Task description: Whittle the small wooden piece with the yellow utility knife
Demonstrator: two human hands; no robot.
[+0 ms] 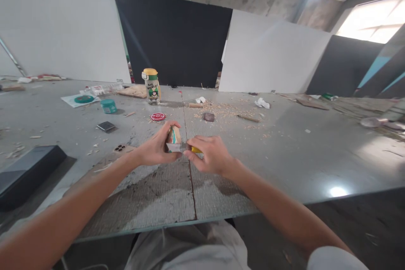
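Observation:
My left hand (157, 148) is closed round a small painted wooden block (174, 136), held upright above the grey table (284, 164). My right hand (210, 155) is closed on a small yellow-handled knife (191, 149). Its short metal blade touches the lower edge of the block. Both hands meet over the seam in the middle of the table.
A bottle with a yellow cap (152, 85), a teal tub (109, 106), a red round lid (157, 116), a dark small box (106, 126) and wood shavings (228, 112) lie farther back. A dark case (25, 173) sits at the left edge. White and black panels stand behind.

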